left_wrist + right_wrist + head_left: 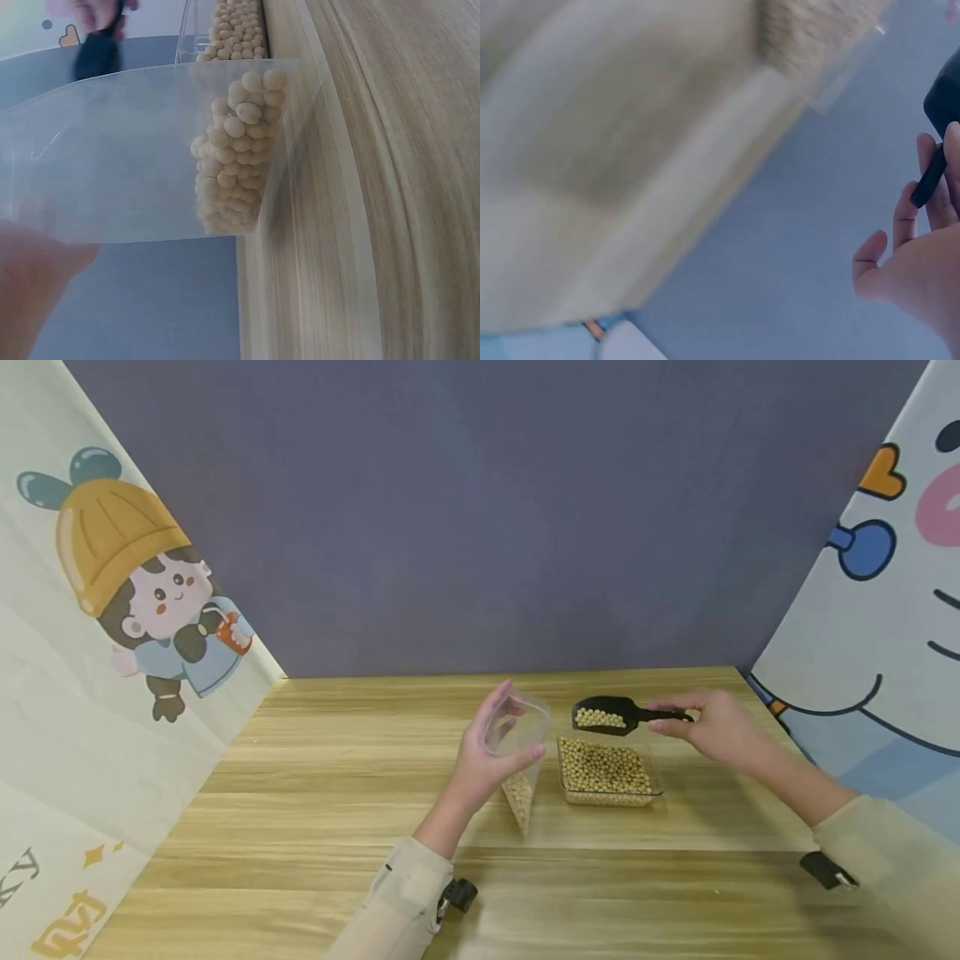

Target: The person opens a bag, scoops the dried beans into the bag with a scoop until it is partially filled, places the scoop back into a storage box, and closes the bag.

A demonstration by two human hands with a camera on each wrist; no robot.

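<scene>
In the head view my left hand (480,760) grips a clear plastic bag (532,735) near its top, with the mouth spread between thumb and fingers. Soybeans (236,150) fill the bottom of the bag, close over the table. My right hand (708,727) pinches the handle of a black scoop (630,714), which carries a load of soybeans (598,718). The scoop is held above the back of a clear rectangular container (611,798) full of soybeans (603,767). In the right wrist view the scoop (945,94) shows only partly at the edge.
The container stands on a wood-grain table (337,827), just right of the bag. A grey-blue panel (480,527) rises along the table's back edge. White panels with cartoon prints flank it, left (60,710) and right (840,677).
</scene>
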